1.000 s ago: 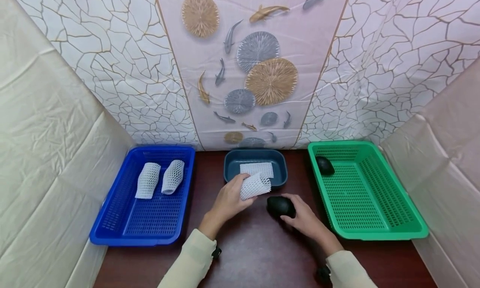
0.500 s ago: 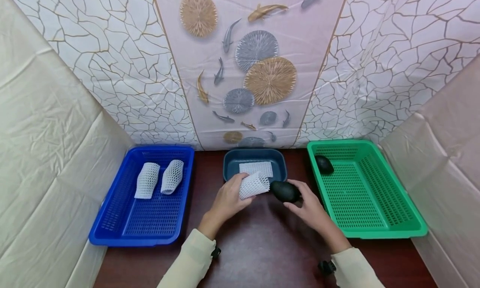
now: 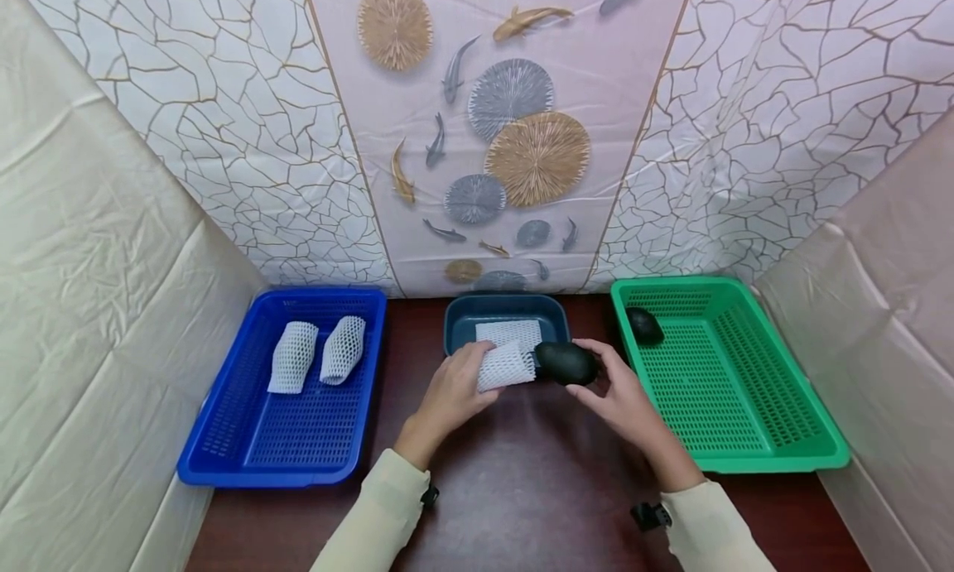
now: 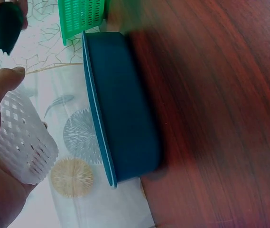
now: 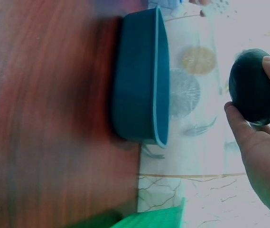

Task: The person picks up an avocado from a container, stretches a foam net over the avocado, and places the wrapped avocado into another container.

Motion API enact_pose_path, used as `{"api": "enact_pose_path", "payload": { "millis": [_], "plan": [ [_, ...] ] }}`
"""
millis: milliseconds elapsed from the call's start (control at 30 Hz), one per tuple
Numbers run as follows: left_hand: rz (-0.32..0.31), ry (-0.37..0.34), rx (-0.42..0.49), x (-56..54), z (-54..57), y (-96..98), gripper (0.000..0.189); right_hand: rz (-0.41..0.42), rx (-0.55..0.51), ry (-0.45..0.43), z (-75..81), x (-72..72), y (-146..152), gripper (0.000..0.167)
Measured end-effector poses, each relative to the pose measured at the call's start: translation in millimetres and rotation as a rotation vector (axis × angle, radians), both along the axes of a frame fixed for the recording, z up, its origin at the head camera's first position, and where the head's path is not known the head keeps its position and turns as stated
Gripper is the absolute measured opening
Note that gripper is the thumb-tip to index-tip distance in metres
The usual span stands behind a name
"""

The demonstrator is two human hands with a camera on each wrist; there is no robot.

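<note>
My left hand [image 3: 450,391] grips a white foam net sleeve [image 3: 507,367], its mesh end facing right. In the left wrist view the thumb lies along the foam net sleeve [image 4: 23,135]. With fingertips and thumb, my right hand [image 3: 624,402] holds a dark green avocado [image 3: 568,363] by its right end. The avocado's left tip is right at the sleeve's opening. The right wrist view shows the avocado [image 5: 254,88] raised above table height, between thumb and fingers. Behind both hands stands a dark teal tray [image 3: 458,315] with another flat foam net sleeve [image 3: 514,332] in it.
At the left, a blue basket [image 3: 279,479] holds two net-wrapped pieces [image 3: 293,358]. The green basket [image 3: 753,464] at the right has one dark avocado [image 3: 644,327] in its back left corner. Patterned cloth [image 3: 532,249] hangs behind the reddish-brown table [image 3: 514,506].
My right hand has lifted the avocado from low over the table, up and away from me to the sleeve's mouth. My left hand with the sleeve has hardly moved.
</note>
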State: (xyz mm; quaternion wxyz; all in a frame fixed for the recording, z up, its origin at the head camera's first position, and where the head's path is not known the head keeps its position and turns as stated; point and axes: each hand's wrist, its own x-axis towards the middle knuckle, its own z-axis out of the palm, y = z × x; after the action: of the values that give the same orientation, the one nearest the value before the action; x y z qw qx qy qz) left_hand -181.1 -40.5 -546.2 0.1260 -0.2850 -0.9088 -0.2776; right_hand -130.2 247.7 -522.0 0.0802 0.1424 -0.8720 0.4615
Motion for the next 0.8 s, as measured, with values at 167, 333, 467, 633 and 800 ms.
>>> {"api": "enact_pose_path", "payload": {
  "millis": [167,333,467,633,800],
  "plan": [
    [-0.008,-0.01,-0.052,-1.7,2.2,1.2,0.07,0.048,0.046,0.051,11.6,-1.7,-1,0.069],
    [-0.032,-0.003,-0.088,-2.5,3.6,3.4,0.069,0.1,0.103,0.061,20.1,-3.4,-3,0.067],
    [-0.059,0.012,-0.08,-1.4,5.5,6.8,0.07,0.135,0.114,0.037,23.2,-4.2,-6,0.068],
    [-0.069,0.051,-0.085,0.4,6.8,10.9,0.071,0.152,0.114,0.041,22.9,-5.3,-10,0.068],
    [-0.086,0.07,-0.082,1.5,5.6,15.2,0.07,0.152,0.119,0.065,21.1,-6.8,-16,0.07]
  ]
}}
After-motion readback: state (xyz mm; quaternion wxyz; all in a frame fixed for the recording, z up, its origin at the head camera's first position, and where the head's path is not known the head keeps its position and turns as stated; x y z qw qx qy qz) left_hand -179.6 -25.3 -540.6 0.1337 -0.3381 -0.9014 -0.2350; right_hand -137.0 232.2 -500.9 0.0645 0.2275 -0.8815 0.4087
